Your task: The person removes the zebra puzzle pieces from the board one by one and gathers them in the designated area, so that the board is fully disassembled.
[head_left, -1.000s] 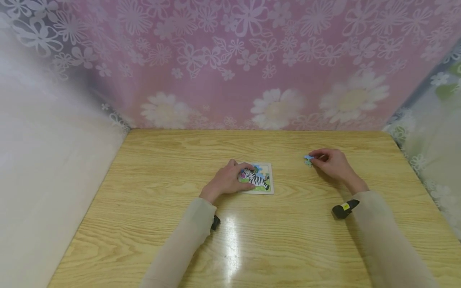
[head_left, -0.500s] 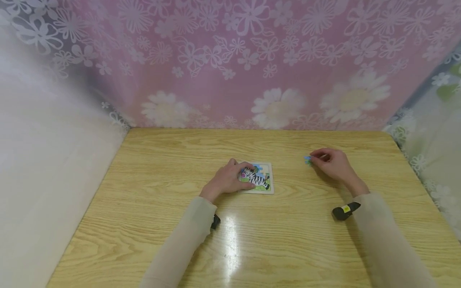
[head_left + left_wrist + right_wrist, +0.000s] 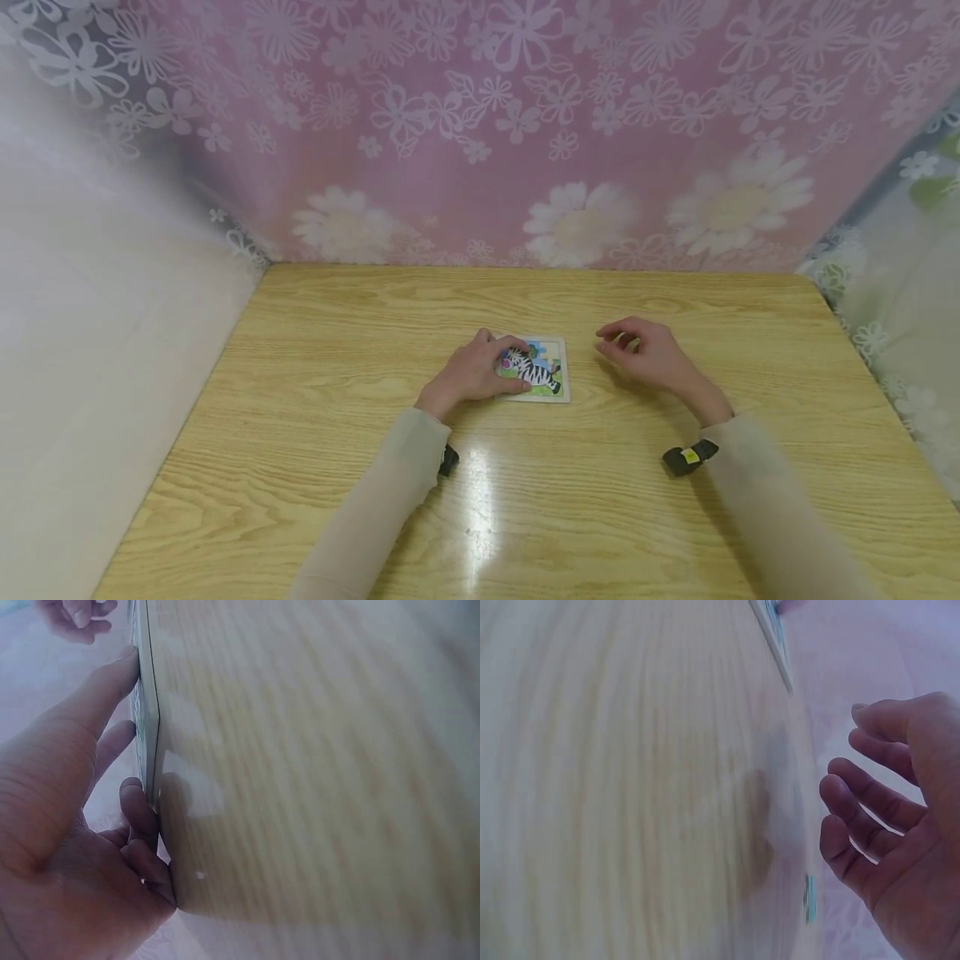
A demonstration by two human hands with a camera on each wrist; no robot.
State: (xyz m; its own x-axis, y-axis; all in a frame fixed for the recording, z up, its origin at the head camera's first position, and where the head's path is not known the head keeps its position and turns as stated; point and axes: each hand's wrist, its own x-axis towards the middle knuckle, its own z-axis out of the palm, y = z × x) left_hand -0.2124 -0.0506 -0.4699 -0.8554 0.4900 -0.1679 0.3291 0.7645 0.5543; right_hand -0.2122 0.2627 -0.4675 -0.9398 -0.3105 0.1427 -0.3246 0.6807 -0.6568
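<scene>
The left hand [image 3: 472,370] grips the zebra puzzle [image 3: 542,377]; even, gentle pressure should steady it on the desk [image 3: 337,325]. The right hand [image 3: 647,353], fingers slightly parted, holds nothing visible.

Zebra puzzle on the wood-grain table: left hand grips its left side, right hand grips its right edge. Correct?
Not quite: the right hand isn't gripping the zebra puzzle. The head view shows it apart from the right edge, off to that side. The left hand does grip the left side.
</scene>
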